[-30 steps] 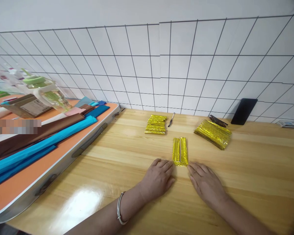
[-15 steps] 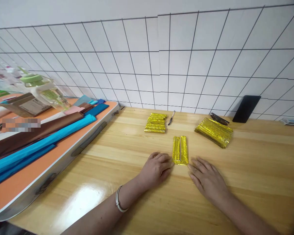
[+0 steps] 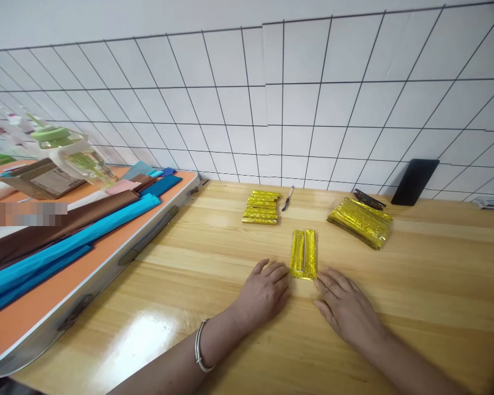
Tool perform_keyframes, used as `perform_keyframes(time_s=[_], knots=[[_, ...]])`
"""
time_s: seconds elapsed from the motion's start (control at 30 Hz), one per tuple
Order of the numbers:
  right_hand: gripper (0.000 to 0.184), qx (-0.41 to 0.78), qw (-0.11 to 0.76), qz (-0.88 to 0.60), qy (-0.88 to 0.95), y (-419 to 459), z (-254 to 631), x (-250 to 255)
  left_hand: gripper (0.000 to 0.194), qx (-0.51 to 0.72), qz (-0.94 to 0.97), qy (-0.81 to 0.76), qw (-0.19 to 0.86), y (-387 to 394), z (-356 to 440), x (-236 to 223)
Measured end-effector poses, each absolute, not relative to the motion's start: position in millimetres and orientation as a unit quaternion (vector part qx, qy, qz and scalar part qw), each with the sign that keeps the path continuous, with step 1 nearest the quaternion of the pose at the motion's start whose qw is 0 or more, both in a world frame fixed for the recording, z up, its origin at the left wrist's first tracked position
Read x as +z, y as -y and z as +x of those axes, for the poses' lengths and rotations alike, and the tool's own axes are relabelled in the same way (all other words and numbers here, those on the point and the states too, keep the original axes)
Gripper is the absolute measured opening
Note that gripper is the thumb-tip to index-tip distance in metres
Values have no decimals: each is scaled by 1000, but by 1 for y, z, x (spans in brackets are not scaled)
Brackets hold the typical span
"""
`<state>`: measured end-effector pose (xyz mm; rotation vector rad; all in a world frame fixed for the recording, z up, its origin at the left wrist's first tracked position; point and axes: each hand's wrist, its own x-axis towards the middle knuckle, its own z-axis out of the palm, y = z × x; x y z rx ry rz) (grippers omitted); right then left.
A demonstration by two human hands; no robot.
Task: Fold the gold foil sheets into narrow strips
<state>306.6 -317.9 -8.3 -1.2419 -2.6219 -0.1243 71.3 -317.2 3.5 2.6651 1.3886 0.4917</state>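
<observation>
A gold foil sheet lies flat on the wooden table, both sides folded inward so that a narrow gap runs between the flaps. My left hand rests at its lower left corner, fingers apart and loosely bent. On the other side my right hand lies flat with fingers stretched out, their tips at the lower right corner. Neither hand grips anything. Beyond the sheet, several narrow folded gold foil strips are laid in a column. A stack of gold foil sheets sits to the right.
A pen lies beside the strips. Behind the stack is a dark stapler-like object; a black phone-like slab leans against the tiled wall. At left, an orange-topped surface bears blue and brown rolls, a cardboard box and a bottle.
Both hands have shifted slightly; my left hand's fingers have loosened and spread a little. The folded sheet looks almost the same, its lower edge marginally nearer to me.
</observation>
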Motion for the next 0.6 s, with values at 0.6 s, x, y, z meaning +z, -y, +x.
perform_keyframes(time_s=[0.6], knots=[[39, 138, 101, -413, 895, 344, 283, 20, 43, 169, 832, -525, 51, 317, 82, -2]])
